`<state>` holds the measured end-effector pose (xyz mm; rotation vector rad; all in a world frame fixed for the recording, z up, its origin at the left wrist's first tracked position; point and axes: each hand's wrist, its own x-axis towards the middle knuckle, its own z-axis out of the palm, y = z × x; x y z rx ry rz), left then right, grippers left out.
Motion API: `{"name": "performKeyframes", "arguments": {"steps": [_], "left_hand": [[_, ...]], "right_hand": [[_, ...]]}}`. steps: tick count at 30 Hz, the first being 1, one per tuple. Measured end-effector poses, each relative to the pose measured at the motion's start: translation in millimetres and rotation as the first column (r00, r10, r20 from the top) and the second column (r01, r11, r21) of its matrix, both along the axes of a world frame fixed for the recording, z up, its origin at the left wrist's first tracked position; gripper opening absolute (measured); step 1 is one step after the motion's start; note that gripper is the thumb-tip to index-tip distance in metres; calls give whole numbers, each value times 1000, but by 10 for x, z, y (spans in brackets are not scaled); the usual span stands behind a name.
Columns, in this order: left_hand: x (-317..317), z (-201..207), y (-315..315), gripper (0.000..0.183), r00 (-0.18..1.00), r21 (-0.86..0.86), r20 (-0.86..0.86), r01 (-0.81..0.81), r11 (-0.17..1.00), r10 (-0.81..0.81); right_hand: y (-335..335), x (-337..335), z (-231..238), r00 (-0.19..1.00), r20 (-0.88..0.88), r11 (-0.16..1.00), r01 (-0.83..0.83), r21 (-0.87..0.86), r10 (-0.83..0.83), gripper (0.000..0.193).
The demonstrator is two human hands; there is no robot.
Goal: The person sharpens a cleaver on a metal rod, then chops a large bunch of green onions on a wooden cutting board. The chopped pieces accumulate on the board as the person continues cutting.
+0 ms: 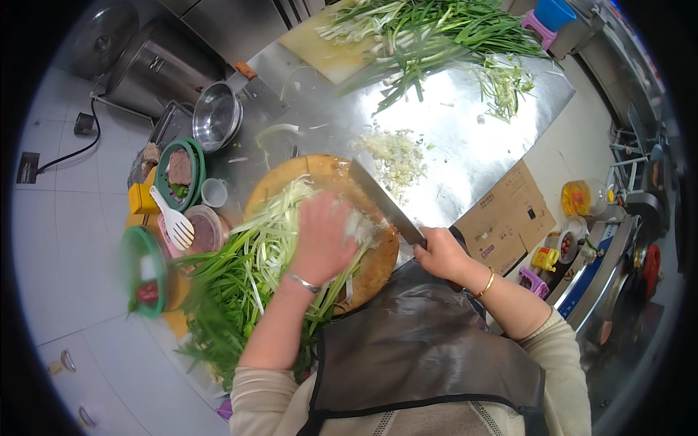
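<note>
On a round wooden chopping board lies a heap of long leafy stalks, pale at the upper end and green lower down, like scallions or green garlic. My left hand rests flat over the stalks, fingers stretched out and blurred by motion. My right hand is closed round the handle of a cleaver. The blade slants up and left over the board's right edge, apart from my left hand. Past the blade, small pale chopped bits are scattered on the metal table.
More stalks are piled at the far side, partly on a pale cutting board. At the left stand metal bowls, green baskets and a white slotted spoon. Flattened cardboard and an oil jug are right.
</note>
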<state>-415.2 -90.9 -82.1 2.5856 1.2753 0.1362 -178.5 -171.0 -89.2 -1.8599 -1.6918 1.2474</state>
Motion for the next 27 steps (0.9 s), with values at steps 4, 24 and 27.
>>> {"name": "performKeyframes", "arguments": {"steps": [4, 24, 27], "left_hand": [[-578, -22, 524, 71, 984, 2, 19, -177, 984, 177], [-1683, -419, 585, 72, 922, -523, -107, -371, 767, 373], [-1688, -460, 455, 73, 928, -536, -87, -349, 768, 361]], "right_hand": [[22, 61, -211, 982, 35, 982, 184, 29, -185, 17], [-21, -563, -278, 956, 45, 925, -266, -271, 288, 44], [138, -655, -143, 945, 17, 917, -312, -250, 326, 50]]}}
